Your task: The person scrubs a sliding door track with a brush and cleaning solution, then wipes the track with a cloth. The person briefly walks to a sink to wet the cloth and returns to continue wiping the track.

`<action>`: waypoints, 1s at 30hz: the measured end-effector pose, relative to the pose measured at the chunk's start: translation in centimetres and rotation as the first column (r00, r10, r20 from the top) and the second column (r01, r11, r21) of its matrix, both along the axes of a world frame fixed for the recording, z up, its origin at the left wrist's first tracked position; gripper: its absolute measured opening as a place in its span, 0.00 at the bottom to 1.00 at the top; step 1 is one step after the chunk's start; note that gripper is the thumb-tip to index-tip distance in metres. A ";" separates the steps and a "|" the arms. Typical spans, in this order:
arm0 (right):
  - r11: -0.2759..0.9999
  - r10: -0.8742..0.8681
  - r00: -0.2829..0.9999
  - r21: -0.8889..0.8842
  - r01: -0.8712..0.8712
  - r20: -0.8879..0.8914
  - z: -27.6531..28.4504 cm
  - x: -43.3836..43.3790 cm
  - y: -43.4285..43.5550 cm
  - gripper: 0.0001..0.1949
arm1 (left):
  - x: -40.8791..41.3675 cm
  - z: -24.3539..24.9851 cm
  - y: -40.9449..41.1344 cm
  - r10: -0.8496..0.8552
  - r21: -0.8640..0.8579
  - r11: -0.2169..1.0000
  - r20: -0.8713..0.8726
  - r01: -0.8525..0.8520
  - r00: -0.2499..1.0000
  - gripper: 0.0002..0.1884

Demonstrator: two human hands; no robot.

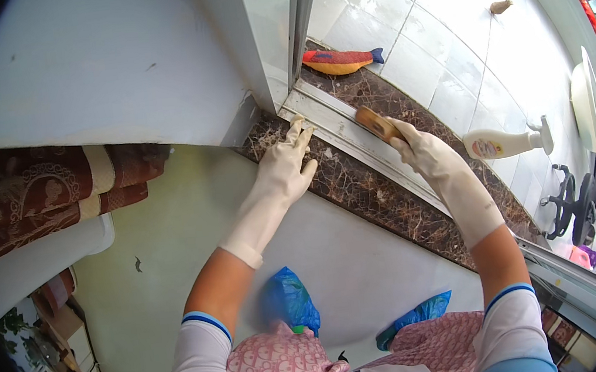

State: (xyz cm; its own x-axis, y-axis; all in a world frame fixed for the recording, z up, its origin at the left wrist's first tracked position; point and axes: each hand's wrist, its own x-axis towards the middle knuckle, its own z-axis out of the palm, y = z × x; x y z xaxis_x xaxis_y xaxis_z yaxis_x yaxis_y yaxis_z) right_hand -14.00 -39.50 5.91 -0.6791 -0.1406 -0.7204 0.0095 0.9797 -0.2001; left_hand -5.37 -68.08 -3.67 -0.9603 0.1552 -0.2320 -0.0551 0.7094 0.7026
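Note:
Both my hands wear long cream rubber gloves. My right hand (410, 141) is closed around the end of a wooden-backed brush (378, 123), held over the white sliding-door track (349, 129); its bristles cannot be made out. On the near side of the track, my left hand (292, 159) rests with fingers spread, the fingertips at the track's edge by the door frame. Nothing shows in that hand. Brown veined marble (388, 197) runs along both sides of the track, with pale specks on the near strip.
A fish-shaped toy (341, 62) lies on the far marble and tiles. A white spray bottle (499, 143) lies at the right, near a black wheeled item (576, 202). A white wall (109, 58) and folded brown fabric (42, 189) stand left. Blue shoe covers (290, 301) are below.

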 end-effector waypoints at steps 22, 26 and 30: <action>0.895 0.193 0.907 -0.312 -0.320 -0.375 -8.1 -1.4 1.2 0.23 | -0.6 -2.1 -0.3 -0.007 0.132 0.991 -0.024 0.010 1.000 0.30; 0.983 -0.036 0.998 -0.181 0.026 -0.053 -3.1 -1.3 -2.9 0.23 | -0.3 -1.2 -0.6 -0.015 0.026 1.000 0.024 0.014 1.000 0.30; 0.979 -0.045 0.995 -0.203 0.025 -0.093 -1.2 -3.2 -8.3 0.25 | -0.7 -1.1 -0.2 -0.018 0.052 0.998 -0.021 0.019 1.000 0.29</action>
